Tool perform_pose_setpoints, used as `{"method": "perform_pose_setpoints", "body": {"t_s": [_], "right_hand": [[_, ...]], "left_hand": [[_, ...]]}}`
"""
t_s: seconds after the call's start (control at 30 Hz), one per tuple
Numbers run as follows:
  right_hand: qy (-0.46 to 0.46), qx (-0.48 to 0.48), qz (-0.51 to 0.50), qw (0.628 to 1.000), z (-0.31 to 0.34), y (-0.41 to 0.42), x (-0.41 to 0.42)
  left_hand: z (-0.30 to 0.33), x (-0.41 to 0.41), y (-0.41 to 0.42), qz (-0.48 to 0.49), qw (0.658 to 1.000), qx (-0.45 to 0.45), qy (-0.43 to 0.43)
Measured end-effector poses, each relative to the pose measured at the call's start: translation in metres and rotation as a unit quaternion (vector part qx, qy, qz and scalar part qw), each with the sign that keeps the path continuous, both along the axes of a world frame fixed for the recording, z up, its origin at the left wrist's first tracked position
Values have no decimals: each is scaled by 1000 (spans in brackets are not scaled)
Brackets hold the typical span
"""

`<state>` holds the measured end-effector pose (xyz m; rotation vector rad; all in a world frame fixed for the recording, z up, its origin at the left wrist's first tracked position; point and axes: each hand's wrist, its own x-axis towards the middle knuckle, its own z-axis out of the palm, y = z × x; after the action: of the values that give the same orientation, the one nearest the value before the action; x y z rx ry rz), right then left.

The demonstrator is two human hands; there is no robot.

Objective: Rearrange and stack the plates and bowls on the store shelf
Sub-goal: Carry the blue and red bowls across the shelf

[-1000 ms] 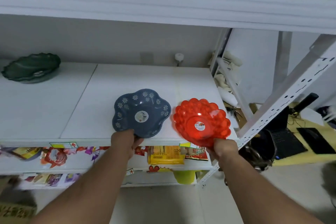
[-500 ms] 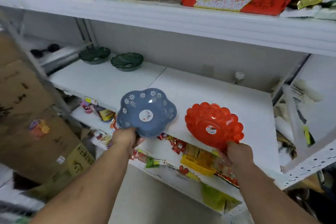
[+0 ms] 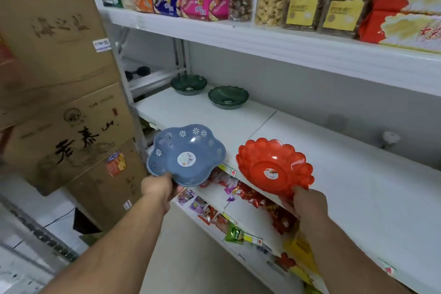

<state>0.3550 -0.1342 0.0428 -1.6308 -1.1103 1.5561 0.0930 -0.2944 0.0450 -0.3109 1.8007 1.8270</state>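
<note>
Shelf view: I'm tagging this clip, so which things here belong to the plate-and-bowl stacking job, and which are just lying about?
Part of the job:
blue bowl, held by the left hand
red bowl, held by the right hand
two green bowls on the white shelf

Just lying about:
cardboard boxes
snack packs on the shelf above

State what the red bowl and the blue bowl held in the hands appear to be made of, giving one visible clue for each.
Red bowl: probably glossy translucent plastic; bright glints show on its beaded, scalloped rim. Blue bowl: probably opaque plastic or melamine with a duller sheen; printed white flowers, small cut-outs near the rim.
</note>
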Motion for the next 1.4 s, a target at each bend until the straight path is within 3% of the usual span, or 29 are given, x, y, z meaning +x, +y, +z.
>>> {"method": "perform_pose_setpoints", "body": {"t_s": [0.37, 0.7, 0.87, 1.17, 1.4], "right_hand": [[-17, 17, 45, 999, 0, 1, -144], [-50, 39, 72, 995, -13, 64, -247], [-24, 4, 58, 998, -16, 85, -288], [-28, 10, 19, 999, -24, 96, -350], [-71, -4, -46, 996, -31, 91, -405]], "left_hand": [[-9, -135, -11, 34, 999, 4, -31], [-7, -243, 62, 28, 1000, -8, 4], [-11, -302, 94, 20, 1000, -22, -2], [-46, -411, 150, -67, 994, -84, 25], [-77, -481, 194, -142, 988, -52, -6]]}}
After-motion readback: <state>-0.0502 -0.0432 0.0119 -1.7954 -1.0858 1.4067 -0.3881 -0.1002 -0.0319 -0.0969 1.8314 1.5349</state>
